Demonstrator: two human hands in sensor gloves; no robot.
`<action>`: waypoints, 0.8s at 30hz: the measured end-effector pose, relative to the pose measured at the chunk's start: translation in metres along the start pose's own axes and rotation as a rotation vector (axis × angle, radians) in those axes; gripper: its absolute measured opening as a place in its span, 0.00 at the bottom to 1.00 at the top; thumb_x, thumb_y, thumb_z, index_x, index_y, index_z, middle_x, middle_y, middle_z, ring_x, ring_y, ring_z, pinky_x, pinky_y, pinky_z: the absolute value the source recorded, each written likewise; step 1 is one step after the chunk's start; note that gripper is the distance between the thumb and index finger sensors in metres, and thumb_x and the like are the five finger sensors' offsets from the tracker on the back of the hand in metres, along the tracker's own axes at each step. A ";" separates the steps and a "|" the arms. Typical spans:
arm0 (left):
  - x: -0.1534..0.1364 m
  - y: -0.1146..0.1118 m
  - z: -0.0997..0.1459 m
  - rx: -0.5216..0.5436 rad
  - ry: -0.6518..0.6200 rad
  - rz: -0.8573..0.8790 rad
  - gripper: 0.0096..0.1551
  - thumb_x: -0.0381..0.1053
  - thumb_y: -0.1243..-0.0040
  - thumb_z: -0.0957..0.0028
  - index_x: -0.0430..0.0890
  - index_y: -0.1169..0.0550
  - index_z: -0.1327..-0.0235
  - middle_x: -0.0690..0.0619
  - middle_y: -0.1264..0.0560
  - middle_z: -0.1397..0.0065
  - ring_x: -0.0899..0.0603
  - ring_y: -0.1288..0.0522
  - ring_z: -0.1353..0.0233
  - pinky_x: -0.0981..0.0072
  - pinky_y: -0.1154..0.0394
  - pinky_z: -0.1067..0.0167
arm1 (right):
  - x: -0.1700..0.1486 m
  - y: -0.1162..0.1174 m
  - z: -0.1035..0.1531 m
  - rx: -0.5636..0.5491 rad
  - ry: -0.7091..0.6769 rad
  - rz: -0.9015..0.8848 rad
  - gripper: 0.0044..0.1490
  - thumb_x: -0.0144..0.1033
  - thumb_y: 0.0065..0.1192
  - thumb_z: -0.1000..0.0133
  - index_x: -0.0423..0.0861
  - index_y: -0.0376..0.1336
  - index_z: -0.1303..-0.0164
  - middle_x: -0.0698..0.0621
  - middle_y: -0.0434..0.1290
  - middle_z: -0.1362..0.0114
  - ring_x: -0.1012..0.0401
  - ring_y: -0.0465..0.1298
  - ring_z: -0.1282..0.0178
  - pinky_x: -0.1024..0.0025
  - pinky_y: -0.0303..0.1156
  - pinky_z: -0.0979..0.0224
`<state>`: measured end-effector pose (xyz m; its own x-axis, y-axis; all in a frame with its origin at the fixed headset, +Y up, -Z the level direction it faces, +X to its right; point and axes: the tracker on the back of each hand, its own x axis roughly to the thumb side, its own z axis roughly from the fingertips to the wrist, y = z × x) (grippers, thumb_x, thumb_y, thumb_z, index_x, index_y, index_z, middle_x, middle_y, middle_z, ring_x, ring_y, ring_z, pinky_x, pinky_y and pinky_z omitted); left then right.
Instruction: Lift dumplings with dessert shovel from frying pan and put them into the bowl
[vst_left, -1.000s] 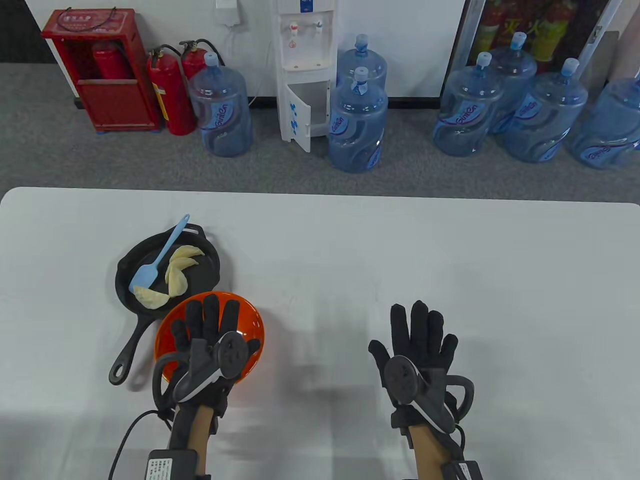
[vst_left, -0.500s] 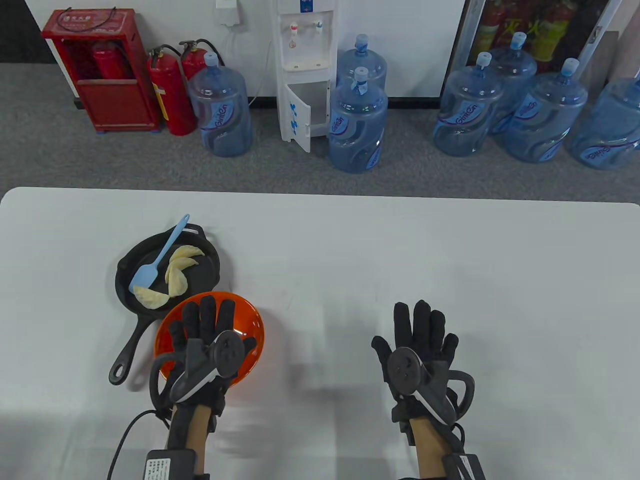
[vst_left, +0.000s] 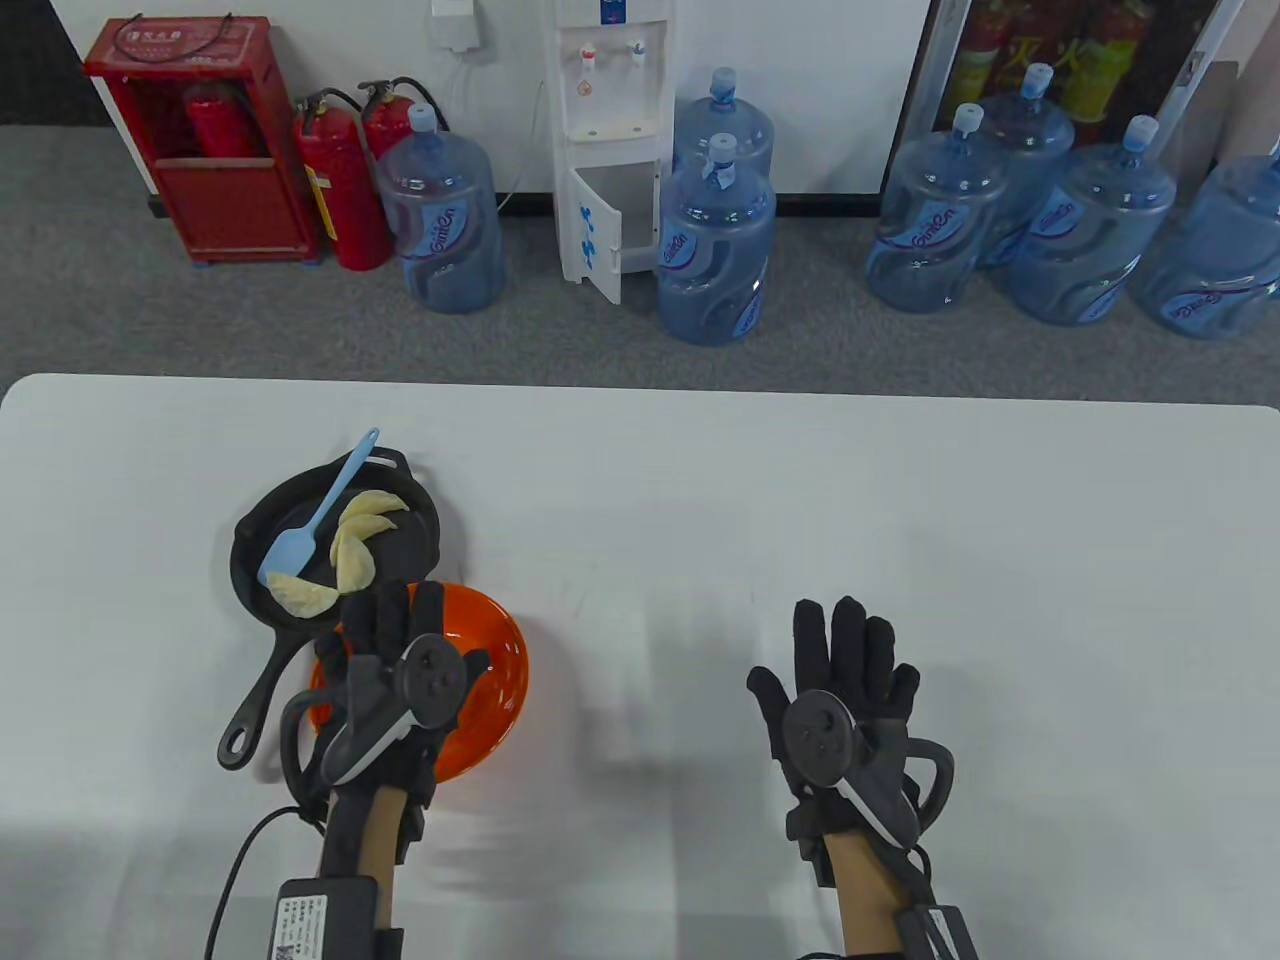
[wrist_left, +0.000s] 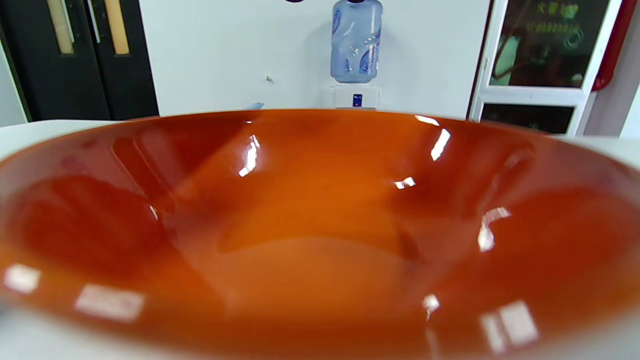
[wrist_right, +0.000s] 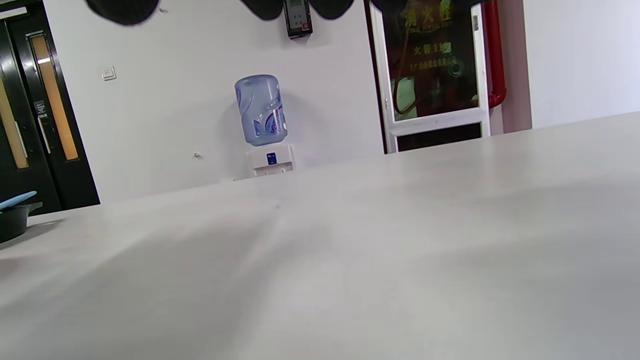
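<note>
Pale crescent dumplings (vst_left: 352, 545) lie in the black cast-iron frying pan (vst_left: 400, 540) beside a light-blue dessert shovel (vst_left: 300, 535), just beyond the left hand (vst_left: 395, 665), which hovers flat-fingered over the glossy orange bowl (vst_left: 495, 660). Right hand (vst_left: 840, 690), fingers spread, holds nothing, well apart.

We find the bowl (vst_left: 490, 670) beneath our left hand's fingers (vst_left: 395, 625), the frying pan (vst_left: 250, 560) just beyond those fingertips holding dumplings (vst_left: 352, 545) and the dessert shovel (vst_left: 300, 535); our right hand (vst_left: 840, 690) lies well to the right.
</note>
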<state>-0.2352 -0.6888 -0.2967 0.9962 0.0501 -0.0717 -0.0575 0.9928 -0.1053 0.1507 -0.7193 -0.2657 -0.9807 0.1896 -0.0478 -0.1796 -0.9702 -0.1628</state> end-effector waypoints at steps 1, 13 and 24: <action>-0.010 0.007 -0.005 -0.011 0.022 0.028 0.48 0.71 0.64 0.36 0.50 0.53 0.08 0.41 0.59 0.08 0.26 0.57 0.10 0.28 0.50 0.20 | 0.000 0.000 0.000 -0.001 -0.002 0.000 0.51 0.69 0.35 0.31 0.52 0.35 0.04 0.40 0.34 0.05 0.39 0.37 0.09 0.29 0.43 0.17; -0.079 0.022 -0.015 -0.056 0.257 0.034 0.45 0.65 0.50 0.36 0.43 0.40 0.13 0.41 0.40 0.13 0.34 0.31 0.16 0.37 0.35 0.22 | -0.003 0.001 0.000 0.018 0.009 0.001 0.51 0.68 0.36 0.31 0.51 0.35 0.04 0.39 0.35 0.05 0.39 0.38 0.09 0.29 0.44 0.17; -0.085 -0.009 -0.025 -0.173 0.313 -0.003 0.39 0.62 0.42 0.38 0.44 0.33 0.18 0.49 0.26 0.26 0.42 0.19 0.32 0.42 0.27 0.28 | -0.003 0.001 0.001 0.024 0.011 0.015 0.51 0.68 0.36 0.31 0.50 0.35 0.04 0.39 0.35 0.05 0.39 0.39 0.09 0.29 0.45 0.17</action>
<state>-0.3215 -0.7052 -0.3142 0.9294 -0.0157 -0.3687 -0.0912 0.9583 -0.2708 0.1537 -0.7210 -0.2652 -0.9824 0.1765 -0.0609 -0.1668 -0.9763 -0.1381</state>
